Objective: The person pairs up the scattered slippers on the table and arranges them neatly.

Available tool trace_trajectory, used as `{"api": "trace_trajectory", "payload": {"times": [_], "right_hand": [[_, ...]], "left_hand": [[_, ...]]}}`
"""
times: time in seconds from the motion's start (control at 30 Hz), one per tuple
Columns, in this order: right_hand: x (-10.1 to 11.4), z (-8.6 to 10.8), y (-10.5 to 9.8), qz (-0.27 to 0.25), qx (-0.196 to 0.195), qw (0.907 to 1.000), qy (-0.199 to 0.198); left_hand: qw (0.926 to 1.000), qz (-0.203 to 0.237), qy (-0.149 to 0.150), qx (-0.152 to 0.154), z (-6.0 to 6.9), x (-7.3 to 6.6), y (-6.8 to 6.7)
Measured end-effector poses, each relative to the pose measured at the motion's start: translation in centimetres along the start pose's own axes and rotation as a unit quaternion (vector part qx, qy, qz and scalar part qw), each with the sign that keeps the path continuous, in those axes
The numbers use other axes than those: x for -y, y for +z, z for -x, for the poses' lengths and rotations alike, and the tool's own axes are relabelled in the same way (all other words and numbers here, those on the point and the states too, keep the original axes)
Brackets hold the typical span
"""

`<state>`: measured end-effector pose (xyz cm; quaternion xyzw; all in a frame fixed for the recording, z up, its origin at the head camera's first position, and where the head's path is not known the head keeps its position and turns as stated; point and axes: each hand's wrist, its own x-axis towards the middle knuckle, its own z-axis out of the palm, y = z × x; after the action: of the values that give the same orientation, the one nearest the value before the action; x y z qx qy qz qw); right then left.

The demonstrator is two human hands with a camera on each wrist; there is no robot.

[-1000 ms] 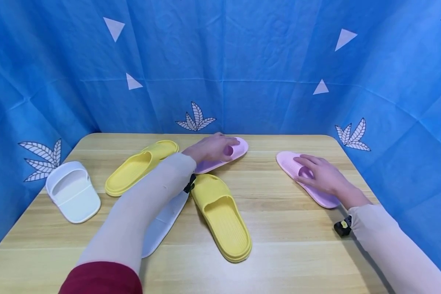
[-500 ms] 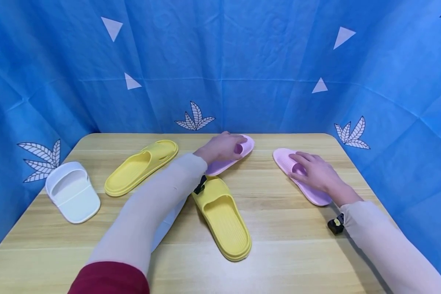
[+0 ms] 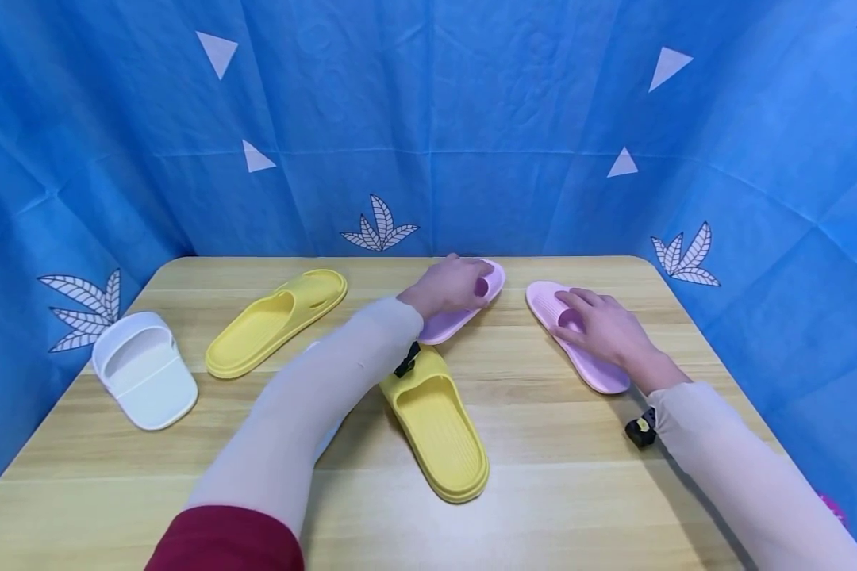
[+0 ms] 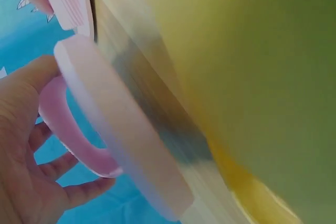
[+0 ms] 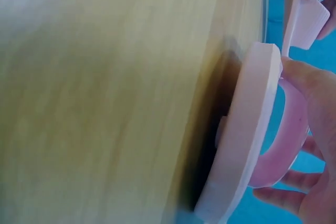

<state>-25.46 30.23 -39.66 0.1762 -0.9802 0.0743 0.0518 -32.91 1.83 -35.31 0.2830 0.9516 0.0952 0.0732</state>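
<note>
My left hand [image 3: 448, 287] grips a pink slipper [image 4: 118, 124] near the back of the table. In the left wrist view its thumb lies at the sole's edge and the fingers curl about the strap. The matching pink slipper [image 5: 242, 135] is in the grip of my right hand [image 3: 605, 329], farther right, held likewise by strap and sole edge. Dark shadow shows under both soles in the wrist views. A short gap separates the two pink slippers. One yellow slipper [image 3: 443, 436] lies just in front of my left wrist, its toe end partly covered.
Another yellow slipper [image 3: 267, 327] lies at the back left. A white slipper [image 3: 144, 373] sits at the left edge of the wooden table [image 3: 543, 507]. A second whitish slipper [image 3: 333, 434] is mostly hidden under my left forearm. Blue curtain [image 3: 428, 119] surrounds the table.
My left hand has carried its pink slipper rightward, and my right hand has brought the other one leftward and slightly back. The gap between them has shrunk. The yellow slippers stay put.
</note>
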Motion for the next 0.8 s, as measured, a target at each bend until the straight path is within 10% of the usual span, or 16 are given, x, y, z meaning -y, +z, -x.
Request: {"api": "trace_trajectory", "payload": {"times": [0.8], "right_hand": [[1.7,-0.9,0.3,-0.015,0.003,0.9980,0.062]], "left_hand": [[0.9963,-0.070,-0.040,0.030,-0.8,-6.7,0.7]]}}
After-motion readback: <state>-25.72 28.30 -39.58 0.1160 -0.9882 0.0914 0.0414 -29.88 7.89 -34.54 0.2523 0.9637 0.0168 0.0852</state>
